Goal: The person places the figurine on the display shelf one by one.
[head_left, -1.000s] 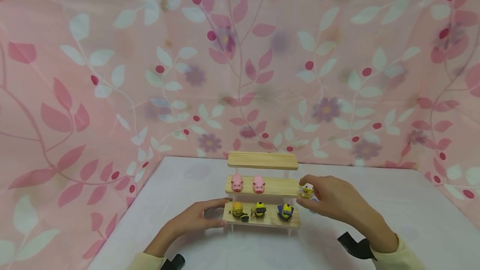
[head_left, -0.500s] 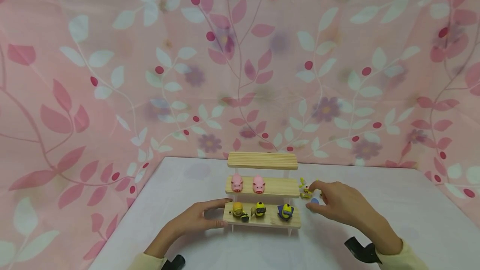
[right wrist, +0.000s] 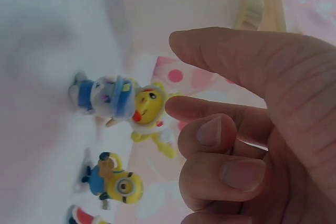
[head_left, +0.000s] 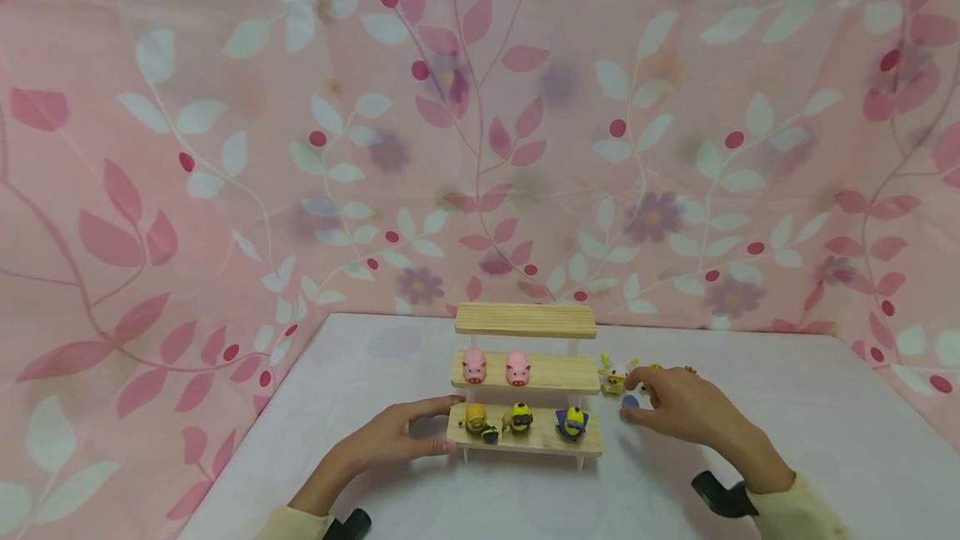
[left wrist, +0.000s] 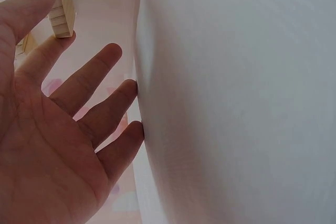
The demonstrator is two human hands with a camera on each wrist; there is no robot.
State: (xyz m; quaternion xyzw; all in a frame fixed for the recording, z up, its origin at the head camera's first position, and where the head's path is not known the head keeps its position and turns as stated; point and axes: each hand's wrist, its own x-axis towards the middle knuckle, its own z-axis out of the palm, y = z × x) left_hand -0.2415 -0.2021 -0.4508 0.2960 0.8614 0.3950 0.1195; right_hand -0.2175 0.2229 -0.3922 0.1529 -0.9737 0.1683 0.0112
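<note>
In the head view, my left hand [head_left: 386, 437] holds the left end of the lowest board of a three-tier wooden display stand [head_left: 536, 442], thumb in front and index finger behind. My right hand [head_left: 686, 407] is at the stand's right, thumb and index finger apart with nothing between them. By its fingertips stands a yellow toy figure in a white hood [head_left: 613, 377]. The right wrist view shows its yellow face [right wrist: 149, 106] beside a figure in a blue cap [right wrist: 105, 97]. A one-eyed yellow minion figure [right wrist: 121, 182] and a partly cut-off red-and-white thing [right wrist: 84, 216] are also there.
Two pink pig figures, left [head_left: 474, 366] and right [head_left: 517, 368], occupy the middle board. Several yellow-and-dark figures, one a blue-clad figure [head_left: 572, 423], are on the lowest board. The table has a white cover [head_left: 390, 357], with a pink floral cloth [head_left: 480, 148] behind.
My right hand has moved a little right, away from the hooded yellow figure, which now shows more fully. A blue spot beside it has come into view. My left hand keeps its place.
</note>
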